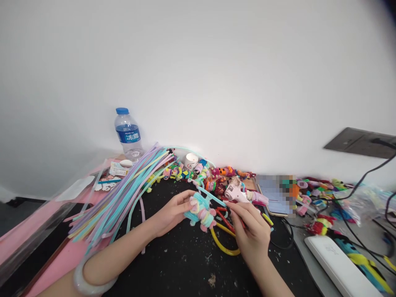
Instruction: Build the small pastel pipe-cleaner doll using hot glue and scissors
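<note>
My left hand [177, 210] is closed around a fuzzy pipe-cleaner figure [201, 211] in turquoise, pink and pale yellow, above the black mat [154, 268]. A turquoise pipe cleaner [213, 197] runs from the figure toward my right hand [251, 227], whose thumb and fingers pinch its end. Behind the figure, a white glue gun [235, 193] lies on the mat. Red and yellow loops [225, 247] pass between the two hands, farther down. A bangle [89, 280] circles my left forearm.
Loose pastel pipe cleaners [123, 198] lie at left, beside a water bottle [128, 134]. Finished figures [179, 171] and a paper cup [191, 161] line the wall. At right are a tablet [275, 198], a white power strip [340, 264], cables and more figures [321, 192].
</note>
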Demonstrator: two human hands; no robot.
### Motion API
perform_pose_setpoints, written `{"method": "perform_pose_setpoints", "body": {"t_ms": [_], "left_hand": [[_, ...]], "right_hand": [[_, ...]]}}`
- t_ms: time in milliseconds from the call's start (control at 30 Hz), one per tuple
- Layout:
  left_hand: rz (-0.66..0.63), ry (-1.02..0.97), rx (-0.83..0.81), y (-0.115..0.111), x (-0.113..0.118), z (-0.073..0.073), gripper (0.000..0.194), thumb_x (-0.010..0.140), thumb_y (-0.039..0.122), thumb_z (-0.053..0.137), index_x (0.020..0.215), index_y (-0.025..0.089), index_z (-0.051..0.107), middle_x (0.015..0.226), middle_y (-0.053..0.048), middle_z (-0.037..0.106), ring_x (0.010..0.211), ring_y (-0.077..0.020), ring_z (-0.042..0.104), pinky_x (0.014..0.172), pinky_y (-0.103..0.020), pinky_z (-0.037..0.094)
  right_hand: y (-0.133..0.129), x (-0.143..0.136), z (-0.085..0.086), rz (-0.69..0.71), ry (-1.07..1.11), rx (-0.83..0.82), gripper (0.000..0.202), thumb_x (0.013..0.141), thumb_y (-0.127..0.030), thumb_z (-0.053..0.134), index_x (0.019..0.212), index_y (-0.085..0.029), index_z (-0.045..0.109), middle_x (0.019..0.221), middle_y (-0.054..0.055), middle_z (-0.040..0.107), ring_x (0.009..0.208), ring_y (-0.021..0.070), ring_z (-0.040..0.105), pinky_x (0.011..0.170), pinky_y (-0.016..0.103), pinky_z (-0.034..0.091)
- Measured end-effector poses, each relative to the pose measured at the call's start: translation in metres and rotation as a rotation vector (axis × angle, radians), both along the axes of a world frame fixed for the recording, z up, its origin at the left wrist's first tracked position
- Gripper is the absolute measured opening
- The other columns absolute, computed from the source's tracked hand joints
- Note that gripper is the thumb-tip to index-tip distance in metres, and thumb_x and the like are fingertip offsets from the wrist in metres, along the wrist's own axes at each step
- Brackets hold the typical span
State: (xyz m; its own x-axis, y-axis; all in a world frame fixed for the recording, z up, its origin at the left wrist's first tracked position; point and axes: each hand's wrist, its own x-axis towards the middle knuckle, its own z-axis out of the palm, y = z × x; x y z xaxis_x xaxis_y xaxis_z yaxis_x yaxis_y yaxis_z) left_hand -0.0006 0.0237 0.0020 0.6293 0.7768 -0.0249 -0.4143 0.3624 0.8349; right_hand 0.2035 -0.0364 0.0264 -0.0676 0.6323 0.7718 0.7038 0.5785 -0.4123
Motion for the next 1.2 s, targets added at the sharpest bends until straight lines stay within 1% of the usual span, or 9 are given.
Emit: {"method": "perform_pose_setpoints", "body": {"t_ms": [167,267,400,500,633,800,1033,1200], "left_hand": [[-0.021,-0.003,-0.028,0.001,-0.001,0.0006,0.018,0.084,0.021,0.056,0.101,0.015,0.056,0.09,-0.005,0.058,0.082,-0.015,0.055,0.072,-0.025,0.04],[-0.01,0.009,-0.01,0.0006,-0.0013,0.0015,0.018,0.084,0.021,0.055,0.101,0.016,0.055,0.089,-0.004,0.057,0.081,-0.0143,0.054,0.07,-0.024,0.04],[0.039,0.051,0.069,-0.0017,-0.0011,0.0034,0.031,0.086,0.021,0.052,0.115,0.025,0.043,0.09,-0.002,0.058,0.08,-0.0147,0.055,0.067,-0.024,0.041],[0.073,0.086,0.141,-0.0027,-0.001,0.0028,0.034,0.086,0.024,0.051,0.117,0.028,0.038,0.089,0.0,0.059,0.076,-0.0129,0.054,0.066,-0.023,0.041],[0.128,0.154,0.207,-0.0022,-0.0014,0.0003,0.03,0.086,0.027,0.052,0.113,0.028,0.04,0.087,0.001,0.058,0.072,-0.0114,0.053,0.065,-0.021,0.041],[0.143,0.203,0.234,-0.0022,-0.0016,0.0012,0.027,0.086,0.03,0.052,0.11,0.026,0.041,0.087,0.001,0.059,0.07,-0.011,0.051,0.062,-0.02,0.04],[0.149,0.207,0.257,-0.0025,-0.0018,0.0007,0.023,0.086,0.029,0.051,0.107,0.025,0.042,0.082,0.002,0.058,0.067,-0.01,0.049,0.06,-0.02,0.039],[0.16,0.182,0.228,-0.0026,-0.0017,-0.0006,0.024,0.086,0.03,0.051,0.107,0.025,0.041,0.08,0.002,0.057,0.064,-0.0097,0.05,0.057,-0.02,0.037]], "right_hand": [[0.0033,0.0004,0.0,0.028,-0.005,-0.047,0.021,0.081,-0.004,0.054,0.092,-0.016,0.067,0.081,0.006,0.063,0.074,0.016,0.059,0.065,0.027,0.047],[0.0053,0.0014,-0.0007,0.053,-0.005,-0.089,0.02,0.082,-0.005,0.053,0.091,-0.016,0.066,0.08,0.007,0.063,0.074,0.0163,0.058,0.064,0.028,0.047],[0.0072,0.0034,-0.0019,0.061,-0.008,-0.126,0.019,0.084,-0.007,0.051,0.092,-0.016,0.066,0.08,0.007,0.062,0.073,0.0169,0.058,0.063,0.028,0.046],[0.008,0.0039,-0.0026,0.058,-0.027,-0.136,0.019,0.084,-0.008,0.05,0.091,-0.016,0.066,0.079,0.007,0.062,0.073,0.0173,0.058,0.062,0.029,0.046],[0.008,0.0034,-0.0031,0.053,-0.035,-0.147,0.018,0.085,-0.009,0.049,0.088,-0.016,0.065,0.079,0.007,0.062,0.072,0.0176,0.057,0.062,0.029,0.046],[0.0076,0.0035,-0.0034,0.055,-0.039,-0.155,0.018,0.085,-0.009,0.049,0.088,-0.016,0.065,0.078,0.008,0.062,0.073,0.0181,0.058,0.063,0.03,0.046],[0.0093,0.0044,-0.0034,0.047,-0.062,-0.163,0.018,0.086,-0.01,0.049,0.088,-0.016,0.066,0.078,0.007,0.063,0.072,0.0175,0.057,0.063,0.03,0.045],[0.0082,0.003,-0.0033,0.049,-0.085,-0.166,0.017,0.086,-0.011,0.049,0.088,-0.016,0.066,0.077,0.007,0.063,0.071,0.0168,0.057,0.062,0.029,0.046]]}}
